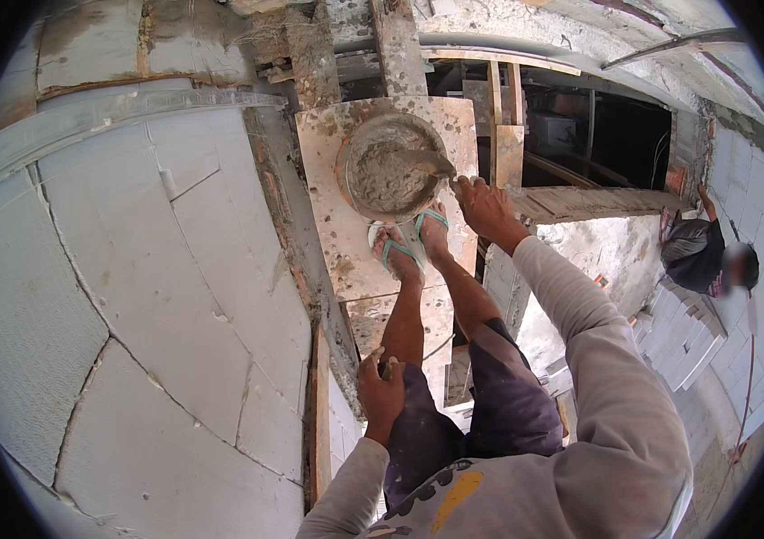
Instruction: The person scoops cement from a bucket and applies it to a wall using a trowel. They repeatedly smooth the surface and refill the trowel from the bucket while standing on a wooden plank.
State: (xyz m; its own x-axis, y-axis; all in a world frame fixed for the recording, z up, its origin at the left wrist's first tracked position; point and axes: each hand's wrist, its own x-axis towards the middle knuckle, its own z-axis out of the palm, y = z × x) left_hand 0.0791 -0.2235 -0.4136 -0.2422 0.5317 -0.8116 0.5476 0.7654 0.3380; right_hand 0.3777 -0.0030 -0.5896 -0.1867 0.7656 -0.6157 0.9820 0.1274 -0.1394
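A round basin (343,172) of wet grey mortar (384,182) rests on a spattered board in front of my feet. My right hand (487,212) is closed round the handle of a trowel (429,163). The trowel's mortar-coated blade reaches over the right side of the basin and touches the mortar. Beside my left knee, my left hand (381,392) hangs with its fingers loosely bent and apart, nothing visible in it. Both my feet (433,232), in green-strapped sandals, stand on the board close to the basin's near rim.
The narrow board (328,256) is raised above a lower level. A white block wall (175,296) runs along my left. Timbers (400,54) and a dark opening (616,135) lie ahead. Lower right, another person (701,256) crouches by a wall near stacked blocks (683,337).
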